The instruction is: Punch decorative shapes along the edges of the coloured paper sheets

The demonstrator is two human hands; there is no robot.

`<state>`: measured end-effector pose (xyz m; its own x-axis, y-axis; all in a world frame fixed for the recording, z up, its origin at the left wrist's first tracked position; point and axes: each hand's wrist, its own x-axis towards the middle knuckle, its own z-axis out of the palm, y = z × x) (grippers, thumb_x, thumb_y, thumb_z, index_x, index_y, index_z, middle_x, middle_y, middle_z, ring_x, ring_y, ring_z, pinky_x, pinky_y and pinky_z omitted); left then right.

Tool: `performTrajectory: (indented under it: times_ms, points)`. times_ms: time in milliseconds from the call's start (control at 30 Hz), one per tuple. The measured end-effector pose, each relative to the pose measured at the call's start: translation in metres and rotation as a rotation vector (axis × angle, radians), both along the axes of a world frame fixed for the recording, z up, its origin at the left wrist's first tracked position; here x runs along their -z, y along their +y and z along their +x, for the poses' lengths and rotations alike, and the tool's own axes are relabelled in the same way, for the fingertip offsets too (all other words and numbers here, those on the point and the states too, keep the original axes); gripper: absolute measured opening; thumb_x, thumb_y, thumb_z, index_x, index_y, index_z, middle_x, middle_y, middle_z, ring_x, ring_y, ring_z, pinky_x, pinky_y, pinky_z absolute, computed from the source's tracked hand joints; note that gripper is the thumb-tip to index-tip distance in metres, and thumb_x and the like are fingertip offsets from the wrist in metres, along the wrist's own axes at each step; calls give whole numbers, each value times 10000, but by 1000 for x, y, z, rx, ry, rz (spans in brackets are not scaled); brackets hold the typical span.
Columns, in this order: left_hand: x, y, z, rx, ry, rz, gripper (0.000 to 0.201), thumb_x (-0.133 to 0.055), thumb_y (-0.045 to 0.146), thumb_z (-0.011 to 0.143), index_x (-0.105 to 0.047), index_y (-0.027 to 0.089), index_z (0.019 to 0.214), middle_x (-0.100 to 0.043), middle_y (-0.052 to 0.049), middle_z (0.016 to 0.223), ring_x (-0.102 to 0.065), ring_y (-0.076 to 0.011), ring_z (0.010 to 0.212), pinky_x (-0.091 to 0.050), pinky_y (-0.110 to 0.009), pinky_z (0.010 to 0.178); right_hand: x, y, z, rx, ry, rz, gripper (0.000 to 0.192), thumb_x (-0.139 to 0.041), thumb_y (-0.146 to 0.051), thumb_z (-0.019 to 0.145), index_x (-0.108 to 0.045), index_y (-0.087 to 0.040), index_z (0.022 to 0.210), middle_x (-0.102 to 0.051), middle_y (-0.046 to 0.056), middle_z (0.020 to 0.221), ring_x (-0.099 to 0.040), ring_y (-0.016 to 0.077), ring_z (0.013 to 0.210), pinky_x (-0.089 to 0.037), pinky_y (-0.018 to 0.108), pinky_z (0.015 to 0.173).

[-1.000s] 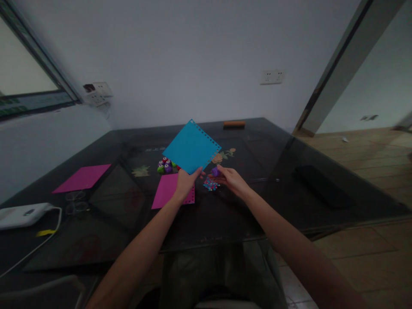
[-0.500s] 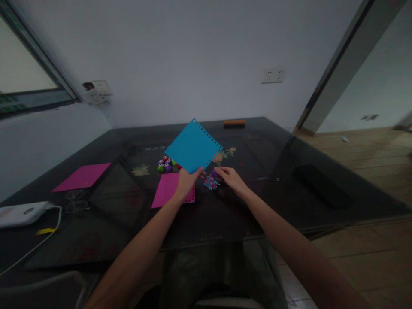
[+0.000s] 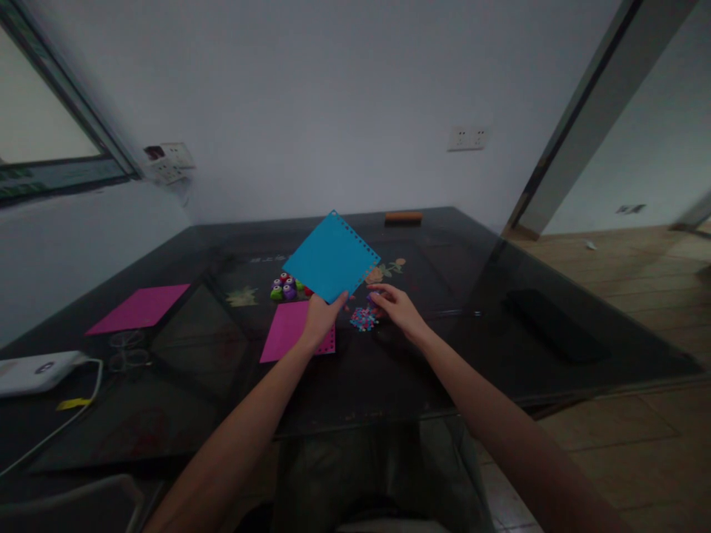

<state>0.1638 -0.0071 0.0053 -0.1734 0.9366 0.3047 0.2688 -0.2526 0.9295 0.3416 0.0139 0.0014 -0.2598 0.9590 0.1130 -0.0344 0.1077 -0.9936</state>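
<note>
My left hand (image 3: 318, 318) pinches the near corner of a blue paper sheet (image 3: 331, 256) and holds it up above the dark glass table (image 3: 389, 370). The sheet has a row of punched holes along its right edge. My right hand (image 3: 397, 309) grips a small purple punch (image 3: 372, 297), barely visible at the fingertips, just right of the sheet's corner. Below the two hands lies a small pile of pink and blue paper bits (image 3: 363, 319). A pink sheet (image 3: 294, 331) with punched holes lies flat under my left wrist.
A cluster of small coloured punches (image 3: 287, 286) sits behind the pink sheet. Another pink sheet (image 3: 138, 308) lies at the left. A white device with a cable (image 3: 36, 371) is at the near left. A black flat object (image 3: 549, 323) lies right, an orange block (image 3: 403, 218) at the far edge.
My right hand has drawn a little closer to the corner of the blue sheet, and the purple punch is now more hidden by the fingers. The blue sheet has hardly moved.
</note>
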Motion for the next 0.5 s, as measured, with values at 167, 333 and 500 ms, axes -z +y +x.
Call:
performTrajectory:
  times_ms: [167,333,500]
  points:
    - [-4,-1,-2,-28,45,7,212,-606,324,727,-676,125,750,-716,-78,704,-644,-201,629,-476,-289,624,-1,0,1,20,26,0,349,-666,-395,686,-653,-203,976,-587,-15,704,-561,104,563,-457,249,563]
    - [-7,-2,-3,-54,109,-23,215,-613,322,727,-674,123,675,-706,-75,642,-642,-208,604,-460,-278,591,4,2,2,54,20,31,453,-750,-296,565,-641,-202,994,-596,-17,768,-543,105,595,-460,261,594]
    - [-6,-3,-3,-34,52,-13,248,-621,355,723,-678,114,703,-705,-73,646,-640,-196,591,-459,-268,587,3,7,3,63,8,58,410,-723,-251,565,-641,-187,962,-629,-9,762,-551,118,603,-449,264,590]
